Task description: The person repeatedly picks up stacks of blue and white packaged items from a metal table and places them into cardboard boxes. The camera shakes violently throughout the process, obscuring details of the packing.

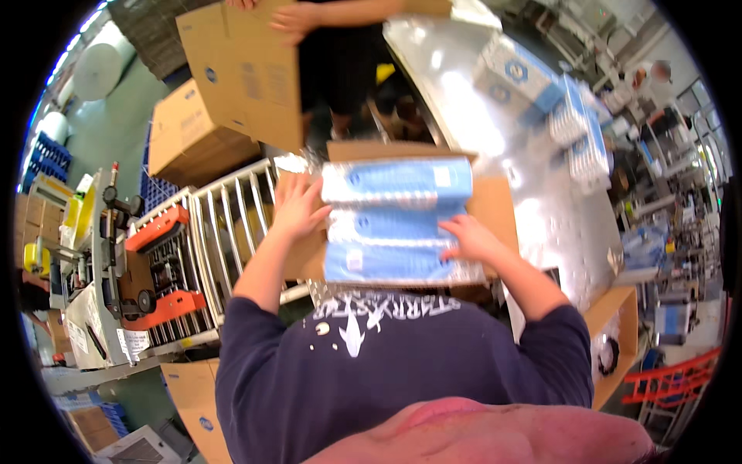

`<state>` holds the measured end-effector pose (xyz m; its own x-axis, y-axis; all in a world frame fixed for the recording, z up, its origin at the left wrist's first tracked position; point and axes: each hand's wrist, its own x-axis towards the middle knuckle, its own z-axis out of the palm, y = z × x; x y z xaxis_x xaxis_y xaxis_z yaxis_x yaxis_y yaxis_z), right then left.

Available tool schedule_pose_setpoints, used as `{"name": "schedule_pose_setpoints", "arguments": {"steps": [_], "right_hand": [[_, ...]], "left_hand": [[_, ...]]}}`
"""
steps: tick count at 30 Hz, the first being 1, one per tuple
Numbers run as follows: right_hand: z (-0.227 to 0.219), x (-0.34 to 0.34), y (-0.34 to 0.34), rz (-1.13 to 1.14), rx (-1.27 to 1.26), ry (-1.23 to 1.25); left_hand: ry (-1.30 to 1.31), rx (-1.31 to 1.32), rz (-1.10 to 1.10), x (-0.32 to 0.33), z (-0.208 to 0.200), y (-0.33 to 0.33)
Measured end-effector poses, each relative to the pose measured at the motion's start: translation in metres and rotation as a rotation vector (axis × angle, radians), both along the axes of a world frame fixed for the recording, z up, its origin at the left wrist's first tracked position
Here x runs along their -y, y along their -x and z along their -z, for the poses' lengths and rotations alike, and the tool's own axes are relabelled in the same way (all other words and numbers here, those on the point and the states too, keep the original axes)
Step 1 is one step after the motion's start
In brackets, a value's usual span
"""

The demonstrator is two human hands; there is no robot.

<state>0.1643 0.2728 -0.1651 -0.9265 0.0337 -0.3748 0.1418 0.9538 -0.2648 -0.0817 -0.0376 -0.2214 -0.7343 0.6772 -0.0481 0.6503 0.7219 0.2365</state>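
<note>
In front of me an open cardboard carton (497, 209) holds three blue-and-white plastic-wrapped packs, lying in rows from far to near: a far pack (398, 181), a middle pack (402, 225) and a near pack (390, 261). My left hand (297, 209) is open, fingers spread over the carton's left side, with the fingertips at the left ends of the far and middle packs. On the right, my right hand (470, 239) rests at the right ends of the middle and near packs, its fingers apart and gripping nothing that I can see.
A roller conveyor (232, 213) with an orange-framed machine (158, 228) lies to the left. Across from me, another person's hand (294, 22) holds a large carton (247, 77). On the right, a metal table (568, 232) bears more packs (522, 69). Another open carton (626, 329) stands nearer.
</note>
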Motion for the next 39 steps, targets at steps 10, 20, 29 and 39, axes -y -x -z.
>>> {"name": "schedule_pose_setpoints", "arguments": {"steps": [10,20,29,39], "right_hand": [[-0.001,0.001,0.047,-0.336,0.156,-0.323],[0.045,-0.071,0.031,0.315,-0.222,0.132],[0.036,0.016,0.062,-0.574,-0.274,0.432],[-0.041,-0.004,0.167,-0.627,-0.78,0.221]], "left_hand": [[-0.838,0.949,-0.475,0.064,0.005,-0.013],[-0.164,0.673,-0.219,0.035,-0.092,-0.101],[0.416,0.836,0.206,0.025,-0.035,-0.097],[0.284,0.194,-0.173,-0.046,-0.027,-0.087]]}}
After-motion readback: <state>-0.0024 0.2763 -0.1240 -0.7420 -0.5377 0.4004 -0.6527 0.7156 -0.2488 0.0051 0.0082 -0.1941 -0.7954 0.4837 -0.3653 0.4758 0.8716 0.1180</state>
